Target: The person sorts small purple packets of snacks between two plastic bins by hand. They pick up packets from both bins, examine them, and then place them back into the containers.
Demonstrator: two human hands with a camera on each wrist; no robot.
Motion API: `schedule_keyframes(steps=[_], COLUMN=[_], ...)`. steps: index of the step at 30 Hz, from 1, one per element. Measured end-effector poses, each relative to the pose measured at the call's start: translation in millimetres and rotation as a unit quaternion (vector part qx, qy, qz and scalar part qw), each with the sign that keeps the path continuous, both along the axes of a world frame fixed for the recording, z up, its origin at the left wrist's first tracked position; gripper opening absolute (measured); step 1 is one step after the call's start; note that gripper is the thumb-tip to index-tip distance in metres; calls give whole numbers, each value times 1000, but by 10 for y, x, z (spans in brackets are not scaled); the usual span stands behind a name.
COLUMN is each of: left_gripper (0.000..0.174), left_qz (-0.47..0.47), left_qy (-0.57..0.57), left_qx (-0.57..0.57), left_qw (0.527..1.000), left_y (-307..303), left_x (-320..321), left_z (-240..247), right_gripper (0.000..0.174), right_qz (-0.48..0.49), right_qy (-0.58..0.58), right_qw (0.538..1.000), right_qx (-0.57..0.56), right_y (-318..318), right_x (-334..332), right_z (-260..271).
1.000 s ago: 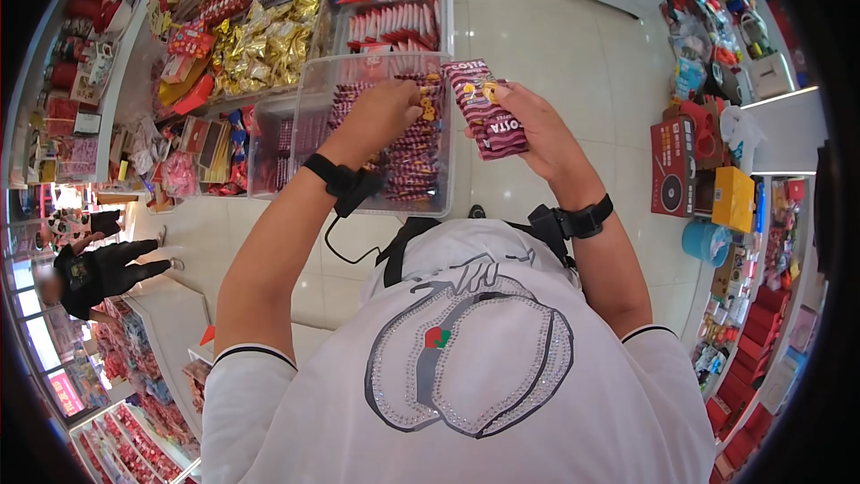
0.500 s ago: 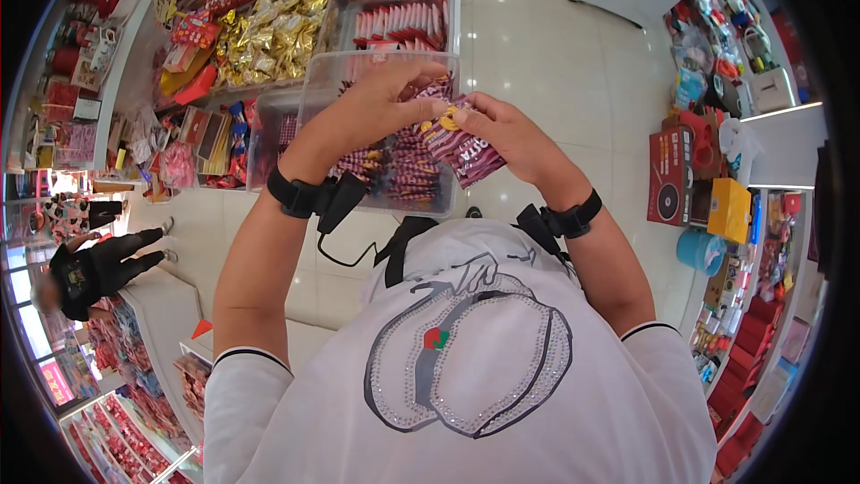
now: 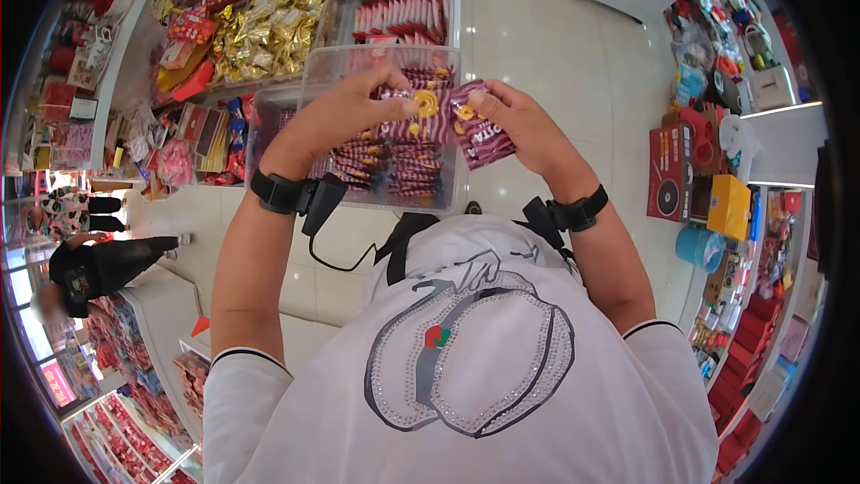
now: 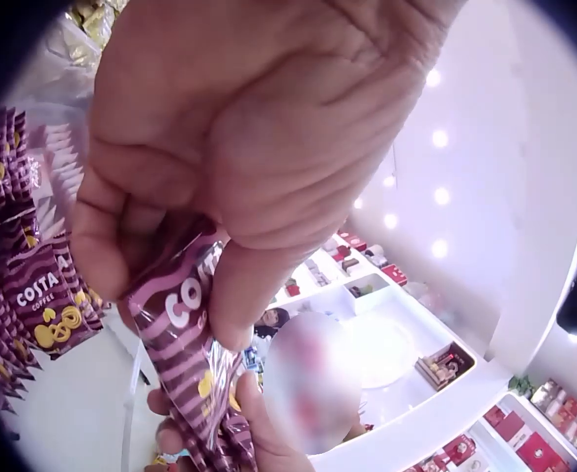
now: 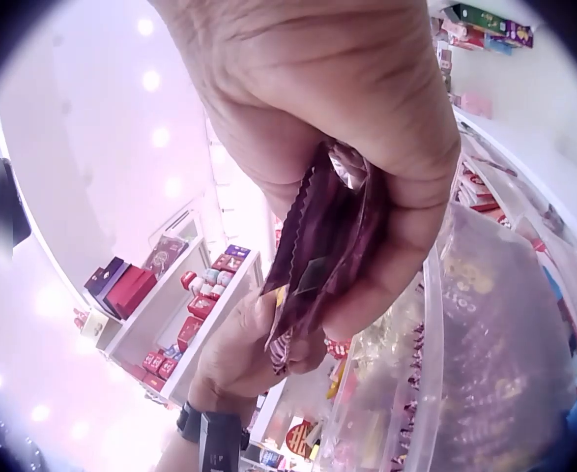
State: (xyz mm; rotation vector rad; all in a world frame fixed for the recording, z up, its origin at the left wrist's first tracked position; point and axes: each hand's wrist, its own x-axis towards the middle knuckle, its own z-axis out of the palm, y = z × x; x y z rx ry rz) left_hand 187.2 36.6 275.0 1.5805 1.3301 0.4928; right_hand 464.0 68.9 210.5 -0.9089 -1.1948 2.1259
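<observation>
Over a clear plastic bin (image 3: pixel 460 152), my left hand (image 3: pixel 340 116) pinches a purple striped Costa coffee packet (image 3: pixel 430 128) between thumb and fingers. More Costa packets (image 3: pixel 488 145) are gripped in my right hand (image 3: pixel 530 130), thumb on top, just beyond the bin's right side. The two hands face each other, and their packets nearly meet edge to edge. Below them, rows of similar purple packets (image 3: pixel 412 181) stand in the bin. In the left wrist view the held packet (image 4: pixel 180 305) hangs tilted, its lower end by the right hand's fingers (image 4: pixel 264 423).
Past the bin lie gold-wrapped sweets (image 3: pixel 269 31) and compartments of red packets (image 3: pixel 399 20). Tiled floor (image 3: pixel 573 81) runs along the right. Further right are a red box (image 3: pixel 667 170), a yellow box (image 3: pixel 730 206) and a blue bucket (image 3: pixel 700 249). Another person (image 3: pixel 107 264) is at the far left.
My left hand was down in the bin, then came up beside the right hand's packets. Now it holds a packet slightly apart from them. The right hand moved in toward the bin, tilting its packets.
</observation>
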Motion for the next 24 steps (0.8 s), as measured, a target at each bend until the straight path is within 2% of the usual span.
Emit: schedule_keyframes(steps=[1, 4, 10, 13, 24], left_gripper=[29, 26, 27, 28, 28], left_qz=[17, 55, -67, -90, -101], left_qy=[0, 24, 166, 219, 246], left_qx=[21, -1, 120, 205, 205], left_qw=[1000, 998, 976, 950, 942], left_y=[58, 195, 407, 398, 353], left_x=[-68, -157, -66, -15, 91], left_z=[-74, -157, -672, -834, -955], right_gripper=[42, 40, 42, 42, 44], right_qz=[-17, -75, -94, -96, -88], right_qy=[12, 27, 36, 42, 39], right_qw=[1000, 997, 994, 994, 994], right_qx=[-5, -15, -31, -36, -45], right_y=[54, 106, 63, 36, 5], right_x=[56, 190, 262, 270, 284], right_z=[-34, -16, -34, -68, -29])
